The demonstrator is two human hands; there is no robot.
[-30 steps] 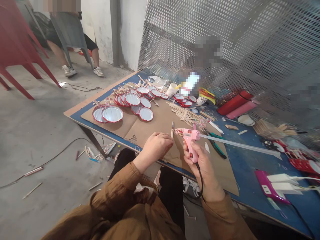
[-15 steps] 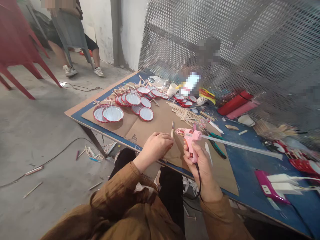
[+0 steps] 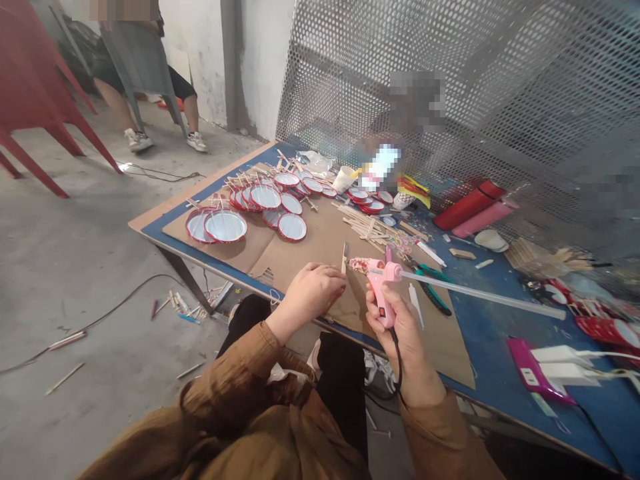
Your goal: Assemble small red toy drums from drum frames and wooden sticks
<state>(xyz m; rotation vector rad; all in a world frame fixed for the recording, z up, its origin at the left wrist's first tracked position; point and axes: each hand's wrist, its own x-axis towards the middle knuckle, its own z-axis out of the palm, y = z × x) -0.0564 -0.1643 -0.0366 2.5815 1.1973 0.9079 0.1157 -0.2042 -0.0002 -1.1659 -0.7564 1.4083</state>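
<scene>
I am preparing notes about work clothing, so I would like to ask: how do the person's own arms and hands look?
The left sleeve and the right sleeve are long, brown and creased, with no marking that I can make out. The left hand and the right hand are bare, without gloves.

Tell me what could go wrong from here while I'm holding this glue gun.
Burn: the pink plastic glue gun in your right hand points toward the thin, pale stick in your left hand, so glue, if hot, might drip onto skin.
Snag: the black power cord loops beside your right wrist and could catch.
Bump: the long, translucent glue stick jutting from the gun's back may knock the teal-and-black-handled pliers.
</scene>
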